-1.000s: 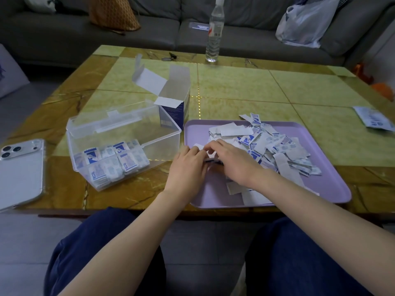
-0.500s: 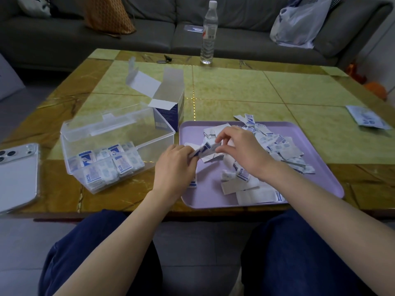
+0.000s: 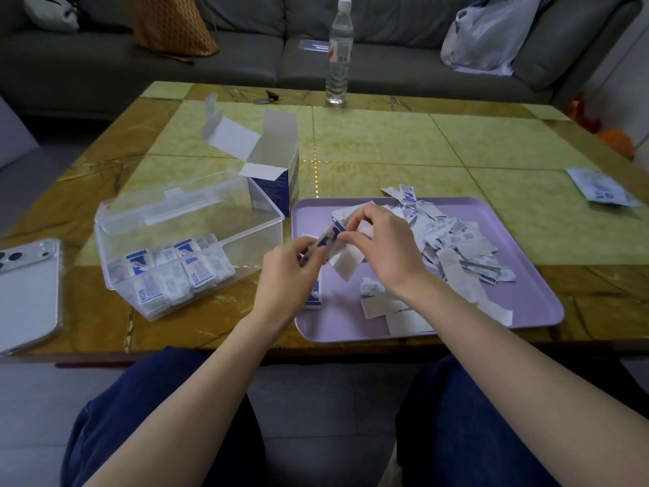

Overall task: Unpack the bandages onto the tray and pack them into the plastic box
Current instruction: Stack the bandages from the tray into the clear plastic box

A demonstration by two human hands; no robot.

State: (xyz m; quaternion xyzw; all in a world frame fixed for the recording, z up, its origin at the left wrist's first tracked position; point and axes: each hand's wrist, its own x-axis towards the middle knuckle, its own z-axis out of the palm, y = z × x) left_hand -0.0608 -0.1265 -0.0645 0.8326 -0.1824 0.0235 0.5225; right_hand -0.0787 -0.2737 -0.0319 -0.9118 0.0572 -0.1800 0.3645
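At frame centre, over the tray [image 3: 526, 311], the left hand [image 3: 288, 272] and right hand [image 3: 382, 247] pinch a stack [image 3: 330, 237] of bandages between them. A loose heap [image 3: 456, 240] lies on the tray at right. Left of centre, the box [image 3: 189, 219] holds more bandages, with an open carton [image 3: 274, 177] just behind it. On the table [image 3: 386, 142], a phone [image 3: 28, 297] lies at far left and a bottle [image 3: 339, 54] stands at top.

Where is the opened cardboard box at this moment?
In the head view the opened cardboard box stands left of centre, just behind the clear plastic box and near the purple tray's far left corner.
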